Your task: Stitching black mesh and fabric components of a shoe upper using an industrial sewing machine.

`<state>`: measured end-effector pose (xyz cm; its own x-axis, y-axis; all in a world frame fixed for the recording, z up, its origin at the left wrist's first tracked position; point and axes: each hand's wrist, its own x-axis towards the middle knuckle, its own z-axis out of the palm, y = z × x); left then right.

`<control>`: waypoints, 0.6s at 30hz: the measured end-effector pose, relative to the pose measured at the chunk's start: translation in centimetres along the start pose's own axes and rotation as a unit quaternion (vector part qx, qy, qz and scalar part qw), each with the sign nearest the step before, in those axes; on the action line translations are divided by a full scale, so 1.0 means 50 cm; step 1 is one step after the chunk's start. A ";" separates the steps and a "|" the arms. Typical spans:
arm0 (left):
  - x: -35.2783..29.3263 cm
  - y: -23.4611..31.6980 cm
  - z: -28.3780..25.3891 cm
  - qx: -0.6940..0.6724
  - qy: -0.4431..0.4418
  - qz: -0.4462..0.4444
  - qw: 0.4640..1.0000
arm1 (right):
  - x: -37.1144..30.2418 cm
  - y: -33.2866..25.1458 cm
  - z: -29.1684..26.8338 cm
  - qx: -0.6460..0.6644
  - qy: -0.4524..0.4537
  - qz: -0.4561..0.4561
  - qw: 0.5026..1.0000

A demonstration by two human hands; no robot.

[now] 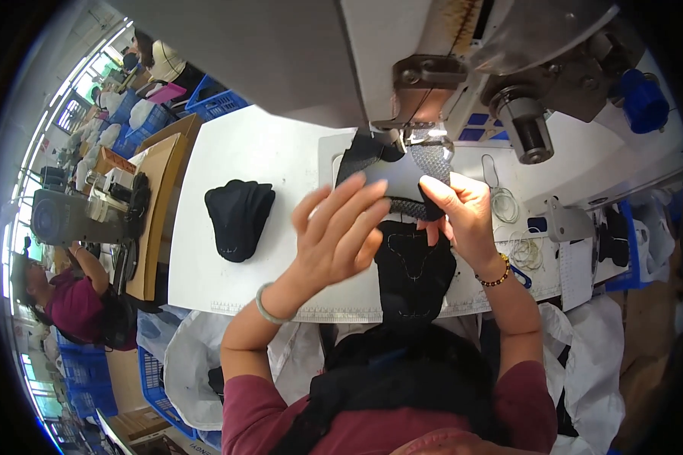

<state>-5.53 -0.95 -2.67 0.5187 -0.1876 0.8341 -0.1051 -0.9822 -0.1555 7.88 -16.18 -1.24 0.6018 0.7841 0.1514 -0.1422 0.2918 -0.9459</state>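
Under the needle area of the sewing machine (pixel 413 114) lies a black and grey shaped fabric piece (pixel 402 178) with a textured mesh part. My right hand (pixel 463 216) grips its right edge, thumb on top and fingers beneath. My left hand (pixel 338 239) is raised over the left side of the piece, its fingers stretched out and apart; I cannot tell whether the fingertips touch the cloth. Below the two hands, a black fabric panel (pixel 415 265) with white outline marks reaches over the table's front edge. A small stack of black fabric pieces (pixel 239 220) rests on the left of the white table (pixel 303 163).
Loose thread (pixel 505 205) and blue-handled snips (pixel 520 276) lie right of my right hand. White sacks (pixel 193 364) hang along the table's front. Another person (pixel 76 299) sits at a machine (pixel 76 216) on the left. Blue crates (pixel 216 98) stand behind.
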 end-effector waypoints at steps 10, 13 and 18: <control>0.044 -0.020 0.036 -0.044 0.010 0.024 0.999 | -0.001 -0.001 0.004 -0.045 -0.003 -0.014 0.999; 0.046 -0.023 0.044 -0.114 0.005 -0.018 0.993 | -0.002 -0.004 0.006 -0.035 0.015 -0.022 0.999; 0.050 -0.024 0.046 -0.166 0.017 -0.032 0.986 | 0.000 -0.006 0.001 -0.041 -0.006 -0.014 0.999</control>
<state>-2.14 -0.25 -1.62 0.5045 -0.1197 0.8550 -0.3476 -0.9347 0.0742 7.88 -16.22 -0.93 0.5950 0.7829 0.1818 -0.0605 0.2691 -0.9612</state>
